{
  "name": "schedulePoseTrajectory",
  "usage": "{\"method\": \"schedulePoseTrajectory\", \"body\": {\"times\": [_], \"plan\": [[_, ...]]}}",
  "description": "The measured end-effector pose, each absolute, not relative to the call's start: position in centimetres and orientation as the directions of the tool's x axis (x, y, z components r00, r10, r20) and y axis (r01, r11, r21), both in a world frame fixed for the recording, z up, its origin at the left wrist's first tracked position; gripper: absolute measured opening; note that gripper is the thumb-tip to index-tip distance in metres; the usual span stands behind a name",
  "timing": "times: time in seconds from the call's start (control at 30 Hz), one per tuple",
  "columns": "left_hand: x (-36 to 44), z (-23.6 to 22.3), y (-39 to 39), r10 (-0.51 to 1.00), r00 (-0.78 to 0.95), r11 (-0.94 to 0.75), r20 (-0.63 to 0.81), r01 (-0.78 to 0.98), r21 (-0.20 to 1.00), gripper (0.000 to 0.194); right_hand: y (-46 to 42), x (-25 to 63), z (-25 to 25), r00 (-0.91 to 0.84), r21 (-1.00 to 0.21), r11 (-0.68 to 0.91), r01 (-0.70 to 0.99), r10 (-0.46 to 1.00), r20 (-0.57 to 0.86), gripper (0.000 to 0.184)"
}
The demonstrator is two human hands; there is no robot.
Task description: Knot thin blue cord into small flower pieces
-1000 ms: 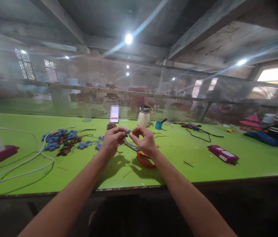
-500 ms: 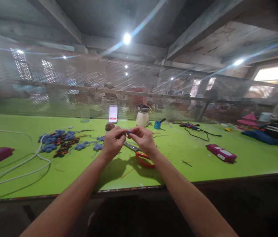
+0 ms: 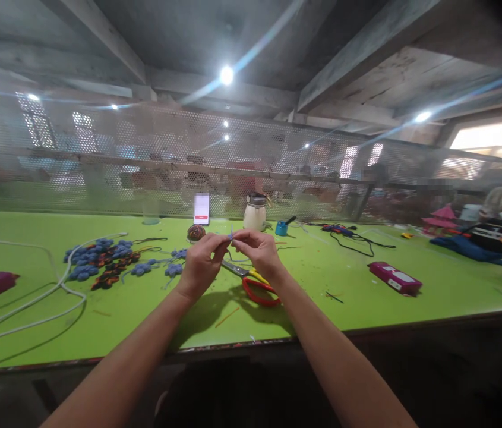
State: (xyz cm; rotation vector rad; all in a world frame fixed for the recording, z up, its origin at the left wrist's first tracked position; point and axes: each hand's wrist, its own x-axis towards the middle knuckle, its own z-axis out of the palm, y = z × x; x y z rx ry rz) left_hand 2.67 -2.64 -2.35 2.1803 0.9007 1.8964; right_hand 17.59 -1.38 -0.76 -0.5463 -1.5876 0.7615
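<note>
My left hand (image 3: 203, 260) and my right hand (image 3: 259, 252) meet fingertip to fingertip above the green table. Between them they pinch a small piece of blue yarn (image 3: 231, 235), whose short end sticks up; its full shape is hidden by the fingers. Under my right hand lies a pair of scissors (image 3: 259, 292) with red handles, blades pointing left and away. Left of my hands are blue crocheted flowers (image 3: 144, 267), with more blue ones and dark orange-black ones (image 3: 110, 275) in a heap. A multicoloured ball of yarn (image 3: 196, 232) sits just behind my left hand.
A lit phone (image 3: 201, 208) leans upright at the back, beside a cream jar (image 3: 255, 214) and a blue pot (image 3: 281, 228). A white cable (image 3: 66, 279) loops on the left. At right lies a purple box (image 3: 394, 278). Perforated mesh runs behind the table.
The view has shifted slightly, so the table sits a little lower and to the left. My hands keep pinching together, and a yarn end now stands up above the fingertips.
</note>
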Motion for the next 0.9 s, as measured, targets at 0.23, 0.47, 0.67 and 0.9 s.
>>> {"method": "schedulePoseTrajectory", "body": {"times": [0.23,0.47,0.67,0.9], "plan": [[2.7,-2.6,-3.0,0.421,0.169,-0.846,0.891,0.427,0.318,0.021,-2.0,18.1,0.0,-0.149,-0.803,0.596,-0.006,0.794,0.59,0.025],[2.9,-3.4,-2.6,0.386,0.286,-0.813,0.877,0.554,0.177,0.026,-0.9,18.4,-0.6,-0.162,-0.731,0.655,0.193,0.756,0.634,0.021],[3.3,-3.9,-2.3,0.413,0.372,-0.735,0.831,0.675,0.064,0.028,-1.1,17.9,-1.2,-0.175,-0.462,0.747,0.479,0.596,0.784,0.018],[3.4,-4.4,-2.1,0.488,0.368,-0.737,0.792,0.66,0.147,0.021,-0.3,17.5,-2.3,-0.182,-0.451,0.726,0.519,0.61,0.772,0.016]]}}
